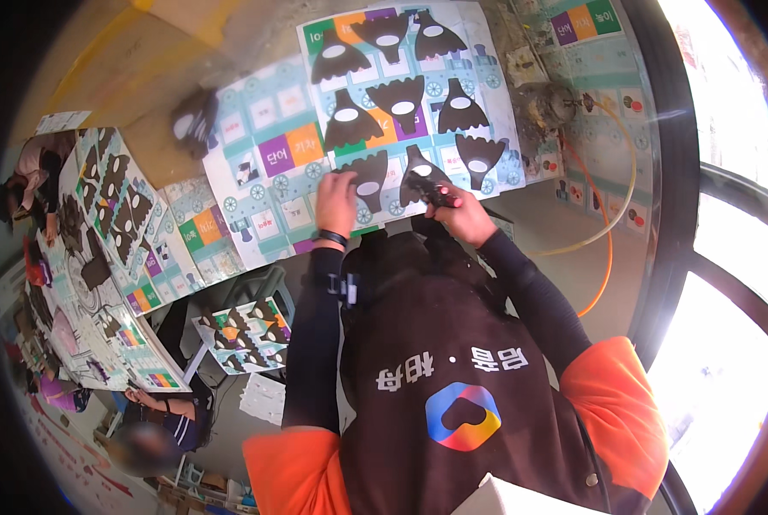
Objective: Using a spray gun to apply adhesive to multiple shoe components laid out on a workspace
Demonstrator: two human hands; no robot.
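Several black fan-shaped pieces with scalloped edges and pale oval centres lie in rows on a printed sheet (259,184). My left hand (336,204) is at the sheet's near edge, its fingertips resting by the left edge of one black piece (369,182). A dark hand tool (434,189) is gripped in my right hand (470,216). Its tip is over another black piece (415,163) in the nearest row, covering part of it. The exact kind of tool is unclear.
A loose stack of dark pieces (197,123) sits left of the sheet. A yellow hose (628,184) and an orange hose (605,249) hang at the right beside a round metal object (558,103). Other people work at a table (156,348) on the left.
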